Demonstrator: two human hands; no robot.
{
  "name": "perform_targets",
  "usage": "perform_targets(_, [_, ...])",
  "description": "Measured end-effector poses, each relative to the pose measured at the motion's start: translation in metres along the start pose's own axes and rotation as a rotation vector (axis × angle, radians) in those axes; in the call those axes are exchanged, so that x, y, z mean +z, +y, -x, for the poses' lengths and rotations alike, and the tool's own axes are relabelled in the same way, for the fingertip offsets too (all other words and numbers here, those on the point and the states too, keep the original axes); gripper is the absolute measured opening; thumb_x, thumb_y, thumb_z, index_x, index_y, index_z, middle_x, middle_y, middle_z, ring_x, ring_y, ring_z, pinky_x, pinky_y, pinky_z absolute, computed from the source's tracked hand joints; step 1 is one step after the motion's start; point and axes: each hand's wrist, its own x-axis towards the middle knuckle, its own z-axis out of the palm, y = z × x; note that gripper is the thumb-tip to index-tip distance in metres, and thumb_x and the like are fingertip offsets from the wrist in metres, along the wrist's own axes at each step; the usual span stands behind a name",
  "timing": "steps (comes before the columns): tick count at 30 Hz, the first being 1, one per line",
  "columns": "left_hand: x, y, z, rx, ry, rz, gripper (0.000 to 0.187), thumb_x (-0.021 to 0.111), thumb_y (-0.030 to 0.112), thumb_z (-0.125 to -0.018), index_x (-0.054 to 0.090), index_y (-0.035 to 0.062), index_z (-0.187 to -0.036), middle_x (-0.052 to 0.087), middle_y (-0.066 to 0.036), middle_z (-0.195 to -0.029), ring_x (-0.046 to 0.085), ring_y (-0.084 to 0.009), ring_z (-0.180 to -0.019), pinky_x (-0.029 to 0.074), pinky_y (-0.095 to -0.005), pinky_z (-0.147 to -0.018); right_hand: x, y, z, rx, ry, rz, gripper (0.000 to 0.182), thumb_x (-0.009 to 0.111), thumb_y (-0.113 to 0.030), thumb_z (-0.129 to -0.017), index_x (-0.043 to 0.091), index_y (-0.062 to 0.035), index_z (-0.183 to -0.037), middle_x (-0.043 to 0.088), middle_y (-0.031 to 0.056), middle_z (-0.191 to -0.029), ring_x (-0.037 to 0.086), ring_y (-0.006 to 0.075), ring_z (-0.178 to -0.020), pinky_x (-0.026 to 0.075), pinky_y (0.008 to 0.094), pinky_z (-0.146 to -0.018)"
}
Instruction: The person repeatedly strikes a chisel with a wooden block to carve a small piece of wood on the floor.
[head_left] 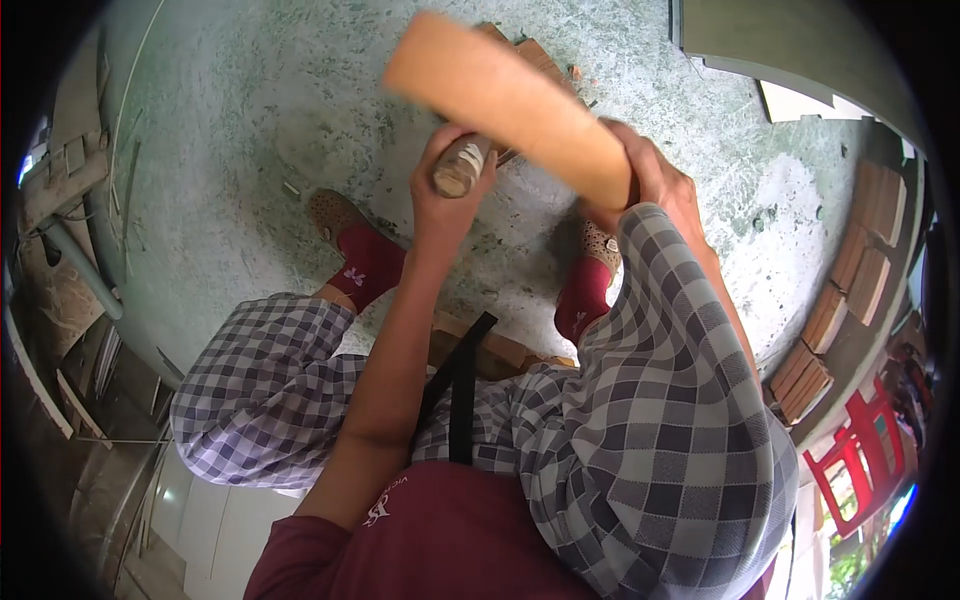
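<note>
Floor [270, 110]: grey-green, speckled, beneath the board. Board [510, 100], 1: smooth, flat, orange-tan, motion-blurred; long axis slanting from near right to far left. Your right hand [655, 175], the nearer, has its grip closed on the board's near-right end. Wood pieces [540, 58]: brown, just beyond the board. Round handle [455, 178], 1: whitish patches; your left hand [424, 172] has its grip closed around it, just your side of the board.

Left forearm [398, 340] angles forward, left hand [436, 168] curled into a grip; right hand [658, 180] curled, to its right
</note>
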Motion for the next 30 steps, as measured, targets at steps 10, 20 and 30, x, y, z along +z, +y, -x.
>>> perform_targets(10, [0.000, 0.000, 0.006, -0.062, -0.026, 0.113, 0.038, 0.065, -0.004, -0.079, 0.054, 0.0023, -0.115, 0.054, -0.010, -0.124, 0.051, -0.0183, -0.113, 0.039, -0.0290, -0.097, -0.005, -0.026, 0.002, -1.005, 0.038, 0.276, 0.065, 0.066, -0.013, -0.071, 0.045, -0.0279, -0.131, 0.057, 0.0072, -0.084, 0.062, 0.0181, -0.066, 0.055, 0.0261, -0.049])
perform_targets(20, [0.000, -0.002, 0.006, -0.078, -0.017, 0.093, 0.038, 0.067, -0.001, -0.080, 0.054, 0.0032, -0.116, 0.056, -0.009, -0.122, 0.053, -0.0170, -0.109, 0.043, -0.0285, -0.092, -0.017, -0.056, 0.012, -0.839, -0.123, 0.121, 0.077, 0.080, -0.036, -0.062, 0.044, -0.0350, -0.129, 0.059, 0.0098, -0.089, 0.065, 0.0248, -0.072, 0.058, 0.0343, -0.058])
perform_targets(30, [0.003, -0.009, 0.001, -0.033, 0.020, 0.075, 0.037, 0.065, -0.004, -0.080, 0.055, 0.0015, -0.115, 0.057, -0.009, -0.119, 0.053, -0.0150, -0.106, 0.043, -0.0274, -0.091, -0.008, -0.041, 0.001, -0.689, -0.202, 0.079, 0.080, 0.081, -0.026, -0.058, 0.046, -0.0320, -0.130, 0.058, 0.0109, -0.093, 0.063, 0.0288, -0.077, 0.057, 0.0363, -0.061])
